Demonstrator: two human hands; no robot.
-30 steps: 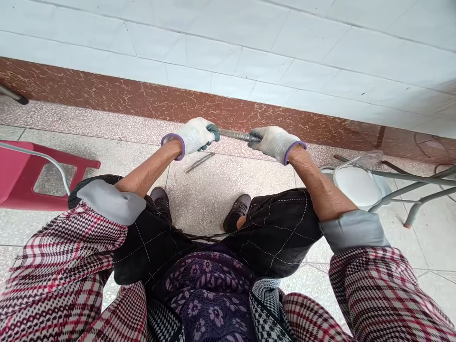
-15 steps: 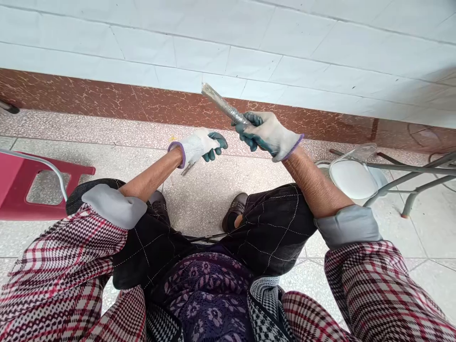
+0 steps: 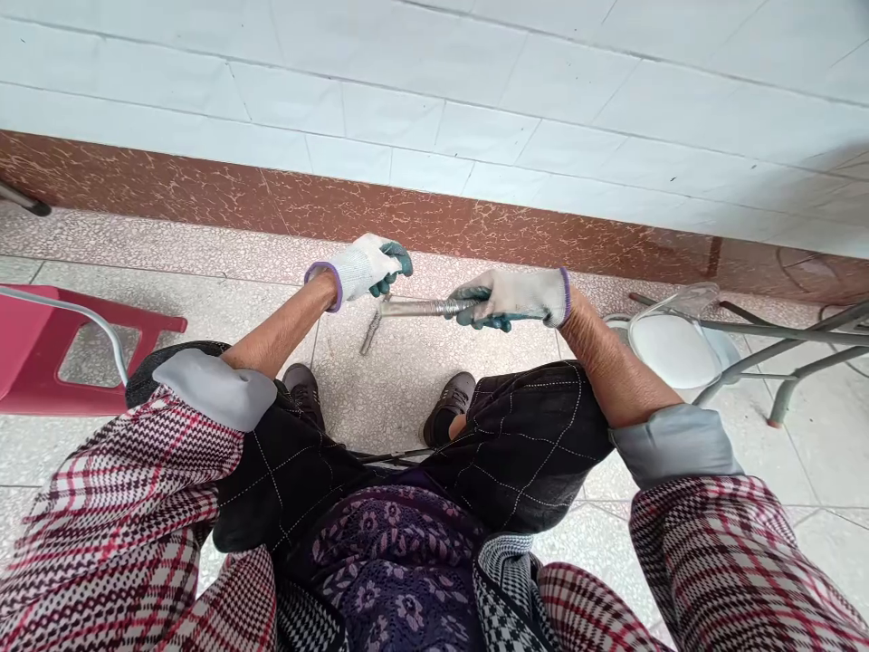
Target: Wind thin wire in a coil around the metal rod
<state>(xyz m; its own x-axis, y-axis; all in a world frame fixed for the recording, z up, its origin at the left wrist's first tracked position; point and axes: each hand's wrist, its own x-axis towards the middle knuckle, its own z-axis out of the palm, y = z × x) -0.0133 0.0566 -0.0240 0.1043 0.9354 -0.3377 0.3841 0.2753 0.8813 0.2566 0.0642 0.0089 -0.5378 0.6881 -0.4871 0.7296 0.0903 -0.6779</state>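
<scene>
Both hands wear white knit gloves with green palms and purple cuffs. My right hand [image 3: 509, 297] is closed round a grey metal rod [image 3: 417, 308], which points left and lies nearly level above the floor. My left hand [image 3: 367, 263] hovers just above the rod's left end, its fingers curled with nothing that I can see in them. A second, shorter metal rod [image 3: 370, 331] lies on the floor tile below the left hand. I sit with my knees apart and both shoes on the tiles.
A red plastic stool [image 3: 41, 349] stands at the left. At the right a white bucket [image 3: 672, 344] sits under grey metal chair legs [image 3: 780, 358]. A white tiled wall with a brown skirting band [image 3: 204, 195] runs across ahead.
A second ago both hands held the rod level. Then my left hand let go and the right swung the rod up. Now the right has brought it down level again, near the left hand.
</scene>
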